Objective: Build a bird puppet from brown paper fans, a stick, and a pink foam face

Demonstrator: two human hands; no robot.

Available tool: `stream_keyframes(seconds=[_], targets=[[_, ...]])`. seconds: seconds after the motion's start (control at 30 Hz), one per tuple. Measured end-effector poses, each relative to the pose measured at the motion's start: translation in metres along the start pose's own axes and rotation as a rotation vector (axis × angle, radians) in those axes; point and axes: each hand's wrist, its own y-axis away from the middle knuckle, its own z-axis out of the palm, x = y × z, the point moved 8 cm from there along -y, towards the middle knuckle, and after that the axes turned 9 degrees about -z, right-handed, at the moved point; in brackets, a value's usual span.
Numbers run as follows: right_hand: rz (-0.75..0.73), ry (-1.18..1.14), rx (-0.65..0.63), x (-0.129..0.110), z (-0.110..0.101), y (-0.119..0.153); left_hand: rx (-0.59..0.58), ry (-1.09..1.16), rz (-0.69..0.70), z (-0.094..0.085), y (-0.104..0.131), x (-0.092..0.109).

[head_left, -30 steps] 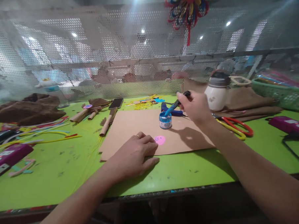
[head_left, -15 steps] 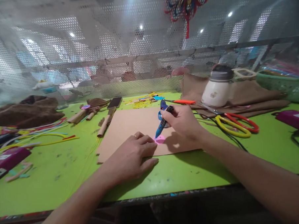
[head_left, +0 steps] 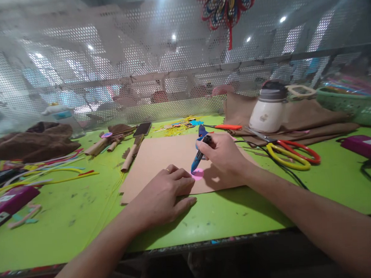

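Observation:
A small pink disc [head_left: 198, 175] lies near the front edge of a brown cardboard sheet [head_left: 161, 152]. My right hand [head_left: 224, 153] grips a blue marker [head_left: 197, 159], its lower end at the disc's left part. My left hand [head_left: 171, 189] rests on the sheet's front edge, fingers apart, with fingertips at the left rim of the disc and the thumb stretched over the green table [head_left: 177, 227]. A ring is on one of its fingers. Just behind the marker is a dark blue object [head_left: 202, 131], partly hidden by my right hand.
Scissors [head_left: 287, 153], a white jar [head_left: 268, 111] and brown cloth [head_left: 320, 116] lie to the right. An orange-handled tool [head_left: 228, 127] and yellow scraps [head_left: 181, 125] are behind the sheet. Cardboard rolls [head_left: 130, 157], a phone [head_left: 143, 129] and colored strips [head_left: 51, 171] are on the left.
My right hand and the marker have shifted slightly left, and the marker stands over the disc's left edge. My left hand has stayed in place. The view has moved slightly.

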Motion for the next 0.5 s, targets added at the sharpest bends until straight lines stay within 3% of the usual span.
stream_keyframes(seconds=[0.5], targets=[[0.013, 0.002, 0.015, 0.0045, 0.0005, 0.0008, -0.002, -0.007, -0.004, 0.0000, -0.0012, 0.0001]])
